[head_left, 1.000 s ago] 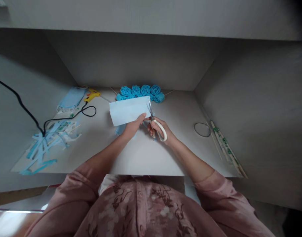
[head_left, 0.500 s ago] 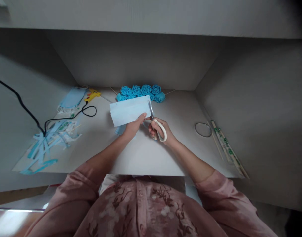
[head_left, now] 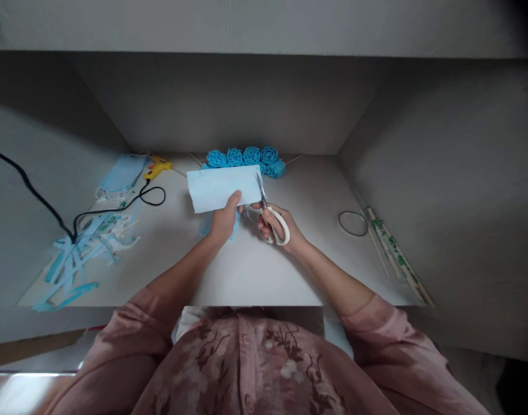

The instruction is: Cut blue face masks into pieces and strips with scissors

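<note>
My left hand (head_left: pixel 225 220) pinches a pale blue rectangular sheet (head_left: pixel 216 185) along its lower edge, thumb on top. The sheet looks like face mask fabric and is held above the table. My right hand (head_left: pixel 282 226) is closed round the white handles of a pair of scissors (head_left: pixel 278 222). The blades point up and away, at the sheet's right edge; whether they are cutting cannot be made out. Below the sheet, partly hidden by my left hand, lies another bit of blue material (head_left: pixel 206 223). Behind the sheet stand several bright blue rosettes (head_left: pixel 251 155), their lower row partly covered.
On the left are a yellow glue gun (head_left: pixel 157 167) with a black cord (head_left: pixel 28 185), a stack of blue face masks (head_left: pixel 122 174) and a heap of cut strips (head_left: pixel 74 265). A wire ring (head_left: pixel 353 223) and wrapped sticks (head_left: pixel 396 251) lie on the right.
My left hand has slid left along the sheet's lower edge, and the sheet now sits more level. The scissors stay at its right edge.
</note>
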The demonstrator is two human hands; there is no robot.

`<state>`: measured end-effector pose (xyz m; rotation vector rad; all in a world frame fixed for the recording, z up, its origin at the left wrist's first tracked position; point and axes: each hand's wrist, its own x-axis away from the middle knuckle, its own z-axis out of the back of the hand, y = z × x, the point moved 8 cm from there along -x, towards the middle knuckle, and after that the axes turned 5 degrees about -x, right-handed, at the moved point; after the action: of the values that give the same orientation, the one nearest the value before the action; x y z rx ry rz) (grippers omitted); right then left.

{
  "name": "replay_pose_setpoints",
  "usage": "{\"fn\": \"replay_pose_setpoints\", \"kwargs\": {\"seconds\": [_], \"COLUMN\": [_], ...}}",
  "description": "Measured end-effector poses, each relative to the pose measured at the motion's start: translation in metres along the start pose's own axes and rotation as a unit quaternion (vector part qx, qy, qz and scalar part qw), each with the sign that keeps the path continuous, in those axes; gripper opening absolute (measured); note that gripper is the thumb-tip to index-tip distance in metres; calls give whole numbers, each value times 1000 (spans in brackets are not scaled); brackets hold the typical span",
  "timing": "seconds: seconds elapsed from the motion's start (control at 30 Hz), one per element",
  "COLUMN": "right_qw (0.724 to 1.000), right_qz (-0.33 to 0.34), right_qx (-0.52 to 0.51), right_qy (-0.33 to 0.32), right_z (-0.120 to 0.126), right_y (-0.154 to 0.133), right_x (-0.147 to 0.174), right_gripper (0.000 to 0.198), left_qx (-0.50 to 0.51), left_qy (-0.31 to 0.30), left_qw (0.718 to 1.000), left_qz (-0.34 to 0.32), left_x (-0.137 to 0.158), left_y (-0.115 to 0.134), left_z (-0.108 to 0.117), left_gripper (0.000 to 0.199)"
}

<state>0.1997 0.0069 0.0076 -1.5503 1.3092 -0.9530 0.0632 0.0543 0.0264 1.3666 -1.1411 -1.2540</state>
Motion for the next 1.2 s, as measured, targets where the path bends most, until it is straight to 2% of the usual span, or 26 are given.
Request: {"fn": "replay_pose_setpoints", "kwargs": {"seconds": [0.1,0.23,0.47,0.7,0.93,1.2], "right_qw": [1000,999,998,999,999,1000], "right_qz": [12,30,34,34,31,26], "right_qx": [14,31,40,31,30,15], "right_qy": [-21,-30,-25,-16,1,8], "right_z": [-1,-1,1,2,3,4], "right_y": [-3,-7,-9,-8,-8,-5], "right_x": [-1,-2,-3,-2,-1,-2], "right_gripper": [50,52,51,48,48,47], "left_qx": [-10,-20,4,-27,-10,-20], "left_qy": [4,-23,-13,-20,-12,-5], "left_qw": [999,998,998,998,998,999], "left_qz": [-45,-61,-58,-57,-59,-38], "left_x": [0,2,0,1,-1,4], "left_y": [2,-2,-9,-8,-10,-2], "left_z": [-1,-7,-6,-6,-6,-6], "left_gripper": [46,45,43,44,43,43]}}
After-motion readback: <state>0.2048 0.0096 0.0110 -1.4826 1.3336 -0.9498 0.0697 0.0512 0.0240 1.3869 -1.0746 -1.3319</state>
